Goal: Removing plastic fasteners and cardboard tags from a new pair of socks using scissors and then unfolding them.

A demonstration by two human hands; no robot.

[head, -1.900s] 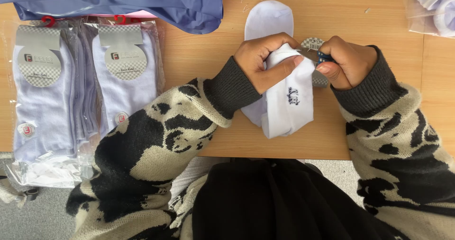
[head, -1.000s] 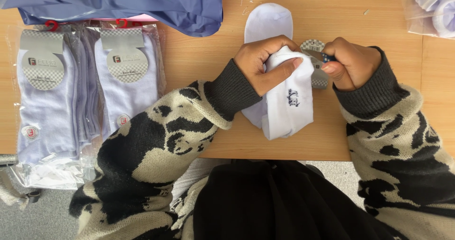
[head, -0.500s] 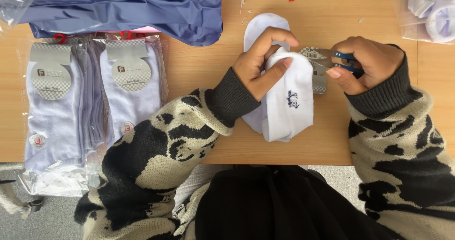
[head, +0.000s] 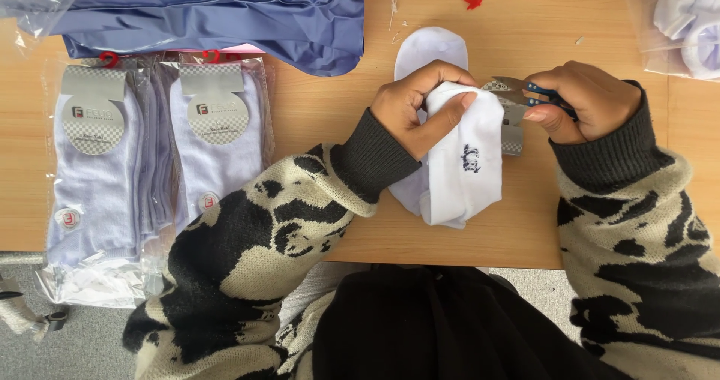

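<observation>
1. Fingers of your left hand (head: 411, 108) are curled tight around the white sock (head: 461, 159), mid-desk (head: 330, 117).
2. Your right hand (head: 581, 101) pinches blue-handled snips (head: 525, 91), blades at the sock's top edge.

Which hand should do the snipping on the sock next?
Probably the right hand: it already grips the small blue-handled snips, blades pointing at the white sock. The left hand is busy pinching the sock's top.
</observation>
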